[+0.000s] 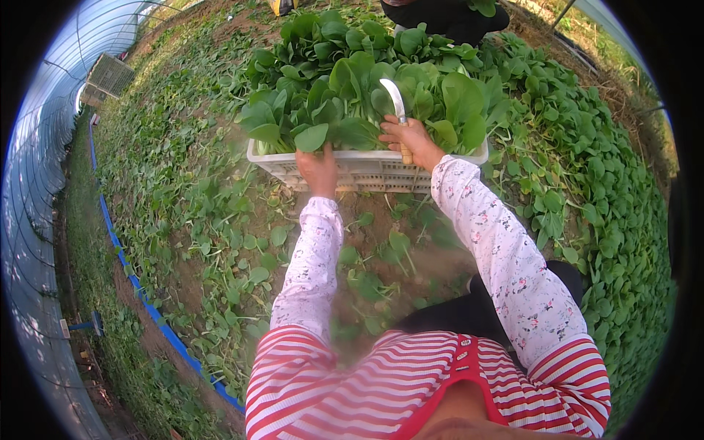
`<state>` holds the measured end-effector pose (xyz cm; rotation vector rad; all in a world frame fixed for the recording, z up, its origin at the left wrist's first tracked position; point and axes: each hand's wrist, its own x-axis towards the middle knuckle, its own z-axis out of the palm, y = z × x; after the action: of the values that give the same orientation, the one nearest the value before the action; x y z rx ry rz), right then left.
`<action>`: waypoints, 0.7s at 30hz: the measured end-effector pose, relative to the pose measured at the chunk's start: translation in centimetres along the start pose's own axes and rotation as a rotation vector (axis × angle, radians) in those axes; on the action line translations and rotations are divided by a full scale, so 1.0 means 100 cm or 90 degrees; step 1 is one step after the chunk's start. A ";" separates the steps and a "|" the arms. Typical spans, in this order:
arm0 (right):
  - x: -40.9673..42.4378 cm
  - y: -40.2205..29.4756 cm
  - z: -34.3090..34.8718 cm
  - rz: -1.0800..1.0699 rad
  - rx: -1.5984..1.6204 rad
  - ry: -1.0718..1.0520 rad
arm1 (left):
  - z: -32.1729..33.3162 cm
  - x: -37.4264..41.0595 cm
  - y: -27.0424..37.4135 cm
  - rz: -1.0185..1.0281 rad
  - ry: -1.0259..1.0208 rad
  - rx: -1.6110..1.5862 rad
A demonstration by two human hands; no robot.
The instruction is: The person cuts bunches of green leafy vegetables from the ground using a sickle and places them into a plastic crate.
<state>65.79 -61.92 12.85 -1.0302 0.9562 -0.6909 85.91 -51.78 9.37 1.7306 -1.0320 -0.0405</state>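
A white plastic crate (363, 156) packed with upright heads of bok choy (352, 88) stands on the soil in front of me. My right hand (415, 140) holds a small curved harvesting knife (397, 102) with a wooden handle. Its blade points up and away over the leaves, while my fingers reach toward the greens behind the near rim. At the crate's near side is my left hand (319, 173); its fingertips are hidden under a broad leaf, so its grip does not show.
Uncut bok choy (616, 220) grows densely along the right. Loose leaves (258, 275) litter the soil to the left, bounded by a blue hose (170, 335). Another person (445, 19) is beyond the crate. Stacked crates (107, 77) stand far left by the plastic tunnel wall (33, 231).
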 end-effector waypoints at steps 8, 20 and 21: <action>-0.017 0.006 -0.003 -0.073 -0.005 -0.009 | -0.012 0.102 0.004 -0.191 0.049 0.304; -0.066 -0.076 -0.036 -0.731 -1.035 0.194 | 0.104 0.160 -0.066 -0.040 -0.062 0.830; -0.055 -0.075 -0.051 -0.704 -1.048 0.193 | 0.112 0.158 -0.068 -0.040 -0.073 0.841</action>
<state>58.52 -62.12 20.50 -3.1110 1.1099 -0.8919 94.53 -70.15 6.11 2.9530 -1.1633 0.6420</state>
